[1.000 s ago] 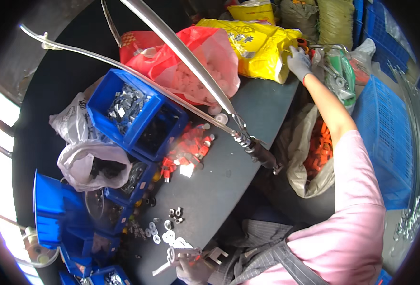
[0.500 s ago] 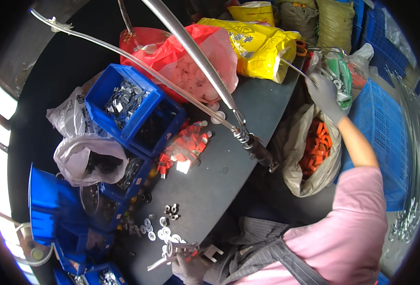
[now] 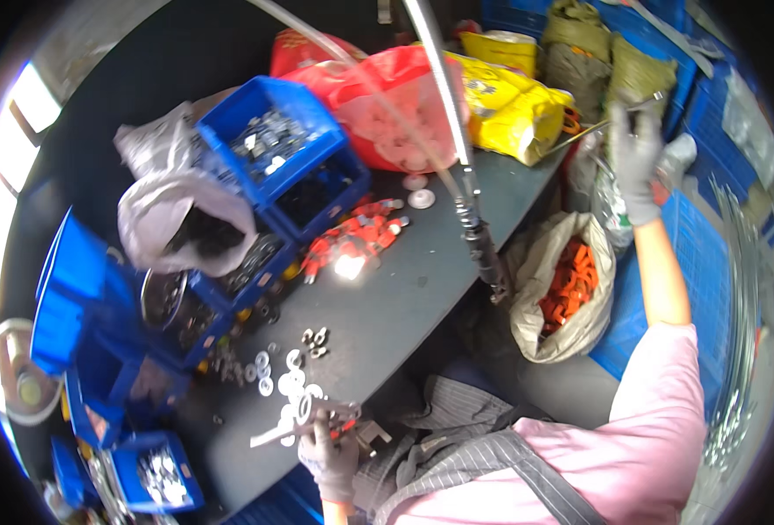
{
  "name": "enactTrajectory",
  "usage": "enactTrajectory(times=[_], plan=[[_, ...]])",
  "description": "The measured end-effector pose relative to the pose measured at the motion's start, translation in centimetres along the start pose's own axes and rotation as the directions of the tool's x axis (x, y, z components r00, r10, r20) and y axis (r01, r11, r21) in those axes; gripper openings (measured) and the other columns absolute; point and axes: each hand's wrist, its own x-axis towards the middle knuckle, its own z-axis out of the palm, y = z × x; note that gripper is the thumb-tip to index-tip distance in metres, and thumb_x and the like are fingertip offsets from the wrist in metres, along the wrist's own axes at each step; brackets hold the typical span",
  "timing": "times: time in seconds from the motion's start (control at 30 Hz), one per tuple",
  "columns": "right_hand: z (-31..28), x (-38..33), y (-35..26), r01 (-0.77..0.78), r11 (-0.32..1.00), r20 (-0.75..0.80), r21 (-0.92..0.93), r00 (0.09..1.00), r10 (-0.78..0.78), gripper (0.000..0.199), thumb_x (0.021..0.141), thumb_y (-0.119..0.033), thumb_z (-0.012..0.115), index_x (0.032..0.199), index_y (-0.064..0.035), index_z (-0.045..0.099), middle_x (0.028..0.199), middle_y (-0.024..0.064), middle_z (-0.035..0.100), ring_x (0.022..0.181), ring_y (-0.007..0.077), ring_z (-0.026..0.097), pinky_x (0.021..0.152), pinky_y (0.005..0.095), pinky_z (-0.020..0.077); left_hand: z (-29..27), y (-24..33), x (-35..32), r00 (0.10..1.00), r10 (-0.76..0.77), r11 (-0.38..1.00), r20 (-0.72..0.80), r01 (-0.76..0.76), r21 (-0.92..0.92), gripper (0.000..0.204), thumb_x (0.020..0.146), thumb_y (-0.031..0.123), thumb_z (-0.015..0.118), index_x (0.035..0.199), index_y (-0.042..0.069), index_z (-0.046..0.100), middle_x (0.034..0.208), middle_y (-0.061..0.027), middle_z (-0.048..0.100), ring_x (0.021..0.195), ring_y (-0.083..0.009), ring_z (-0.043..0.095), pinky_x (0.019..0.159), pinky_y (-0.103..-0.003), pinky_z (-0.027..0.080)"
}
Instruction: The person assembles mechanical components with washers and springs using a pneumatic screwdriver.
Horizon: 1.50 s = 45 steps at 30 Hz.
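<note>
Right grip point(image 3: 637, 162) rising, apparently pinching the rod point(image 3: 586, 134), which is now sloping up from near the yellow bag point(image 3: 511, 112). Left grip point(image 3: 330, 459) still holding the bracket point(image 3: 344, 408) at the worktop point(image 3: 393, 306) edge; parts staying apart.

The right hand point(image 3: 637, 157) is raised, arm point(image 3: 664, 278) outstretched; the left hand point(image 3: 327, 459) grips low.

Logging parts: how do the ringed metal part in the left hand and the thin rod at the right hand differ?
The ringed metal part is stubby; the thin rod is long and slim.
The part is beside white discs; the rod points toward the yellow bag.
The left hand clearly grips the part; blur hides how the right hand meets the rod.
Both look metallic.
</note>
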Motion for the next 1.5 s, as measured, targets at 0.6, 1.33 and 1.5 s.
enactTrajectory(times=[0.6,1.33,1.5], plan=[[-4.2,-7.5,-40.5,-0.068,0.521,0.494,0.851,0.439,-0.750,0.059,0.084,0.010,0.072,0.141,-0.0056,0.077,0.093,0.0125,0.070,0.071,0.0314,0.069,0.063,0.0417,0.0541,-15.2,-4.9,3.8,0.692,-0.631,-0.268,0.351,0.230,-0.936,0.048,0.109,0.028,0.073,0.151,0.011,0.057,0.107,-0.0033,0.067,0.085,-0.0116,0.068,0.078,-0.033,0.060],[-5.0,-16.6,-44.4,-0.459,0.494,0.667,0.739,0.390,-0.635,0.046,0.095,0.006,0.071,0.139,-0.0062,0.078,0.082,0.0116,0.063,0.068,0.0312,0.065,0.065,0.0386,0.0532,-12.4,-6.7,2.5,0.707,-0.706,0.490,-0.037,0.450,-0.747,0.079,0.099,0.006,0.082,0.169,-0.005,0.047,0.130,-0.0080,0.071,0.102,-0.0099,0.069,0.088,-0.027,0.058],[-5.5,-18.6,-44.2,-0.102,0.576,0.539,0.811,0.513,-0.668,0.056,0.096,0.001,0.072,0.149,-0.0153,0.074,0.084,0.0104,0.064,0.064,0.0293,0.066,0.059,0.0416,0.0528,-10.1,-7.6,1.9,0.766,-0.618,0.690,-0.174,0.423,-0.587,0.078,0.099,0.011,0.082,0.168,-0.004,0.048,0.112,-0.0032,0.075,0.093,-0.0109,0.069,0.084,-0.028,0.057]])
